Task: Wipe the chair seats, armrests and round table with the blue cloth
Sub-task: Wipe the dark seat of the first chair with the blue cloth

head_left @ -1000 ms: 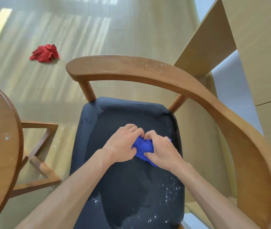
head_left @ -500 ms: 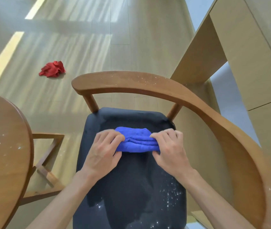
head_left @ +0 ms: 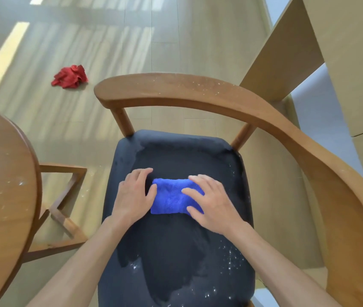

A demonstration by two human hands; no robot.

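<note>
Cloth point(head_left: 172, 198): plush blue rectangle | seat point(head_left: 176, 251): dark, speckled | hands: left point(head_left: 132, 197), right point(head_left: 212, 207) seemingly flat

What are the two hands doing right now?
Left hand: open, touching the blue cloth.
Right hand: open, flat on it.

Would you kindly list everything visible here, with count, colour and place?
blue cloth: one, blue, folded flat on the chair seat
chair seat: one, dark navy, centre, white specks near front and right
armrest: one curved rail, brown wood, specked, around the seat
round table: one, brown wood, left edge, specked
red rag: one, red, crumpled on the floor
cabinet: one, light wood, right
left hand: flat beside the cloth's left end
right hand: fingers spread on the cloth
</note>
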